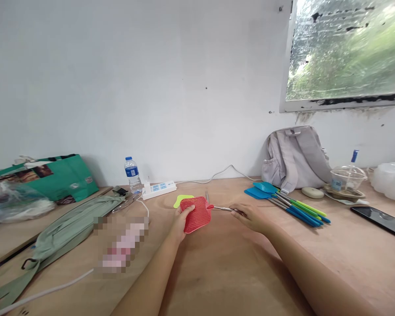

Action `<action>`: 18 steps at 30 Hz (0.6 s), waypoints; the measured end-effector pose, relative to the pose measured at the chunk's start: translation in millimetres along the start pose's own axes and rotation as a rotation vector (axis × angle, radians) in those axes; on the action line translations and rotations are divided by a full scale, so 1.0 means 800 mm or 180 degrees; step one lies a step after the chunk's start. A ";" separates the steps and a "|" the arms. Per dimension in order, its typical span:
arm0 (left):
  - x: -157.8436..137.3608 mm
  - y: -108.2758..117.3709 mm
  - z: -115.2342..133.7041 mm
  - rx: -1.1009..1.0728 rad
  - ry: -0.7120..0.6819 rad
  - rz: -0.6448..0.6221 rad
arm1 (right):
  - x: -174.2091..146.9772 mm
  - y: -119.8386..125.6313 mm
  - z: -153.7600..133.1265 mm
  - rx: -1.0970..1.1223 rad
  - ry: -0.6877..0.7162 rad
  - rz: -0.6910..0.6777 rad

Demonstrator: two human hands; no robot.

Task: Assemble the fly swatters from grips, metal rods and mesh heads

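Note:
A red fly swatter with a mesh head and a thin metal rod is held level above the table. My left hand grips the mesh head, its thumb lying across the front. At the other end, my right hand is closed around the rod. Just behind the red head, a yellow-green swatter head lies on the table, partly covered from view. To the right of my right hand, several blue and green fly swatters rest in a pile, blue heads toward the wall.
Left on the wooden table are a green bag, a grey-green strap bag, a water bottle and a white power strip. On the right stand a grey backpack, a plastic cup and a phone.

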State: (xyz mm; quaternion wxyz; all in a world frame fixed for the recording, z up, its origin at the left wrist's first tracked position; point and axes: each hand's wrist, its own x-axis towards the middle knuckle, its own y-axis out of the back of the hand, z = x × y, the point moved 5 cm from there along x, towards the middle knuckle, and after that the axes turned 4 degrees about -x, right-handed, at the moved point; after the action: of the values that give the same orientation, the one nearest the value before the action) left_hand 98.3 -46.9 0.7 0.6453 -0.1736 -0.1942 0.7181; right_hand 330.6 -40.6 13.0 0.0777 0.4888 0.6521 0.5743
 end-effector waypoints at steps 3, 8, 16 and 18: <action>0.000 0.001 0.000 0.0025 0.0032 0.0059 | 0.001 0.001 0.000 0.0042 0.0020 0.0033; 0.002 0.003 -0.002 0.0027 0.0066 0.0071 | 0.001 0.001 -0.002 0.0019 0.0004 -0.0002; 0.006 0.009 -0.007 0.0424 -0.0001 0.0012 | 0.000 0.010 -0.005 -0.0326 0.0082 0.0088; 0.003 0.005 -0.010 0.0674 -0.0019 -0.0150 | 0.000 0.014 -0.007 -0.0465 0.0087 0.0117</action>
State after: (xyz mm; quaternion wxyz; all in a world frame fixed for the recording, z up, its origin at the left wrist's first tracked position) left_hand 98.1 -44.4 -8.0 0.6762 -0.0977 -0.1232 0.7198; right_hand 333.4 -45.7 24.1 0.0936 0.4858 0.6003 0.6283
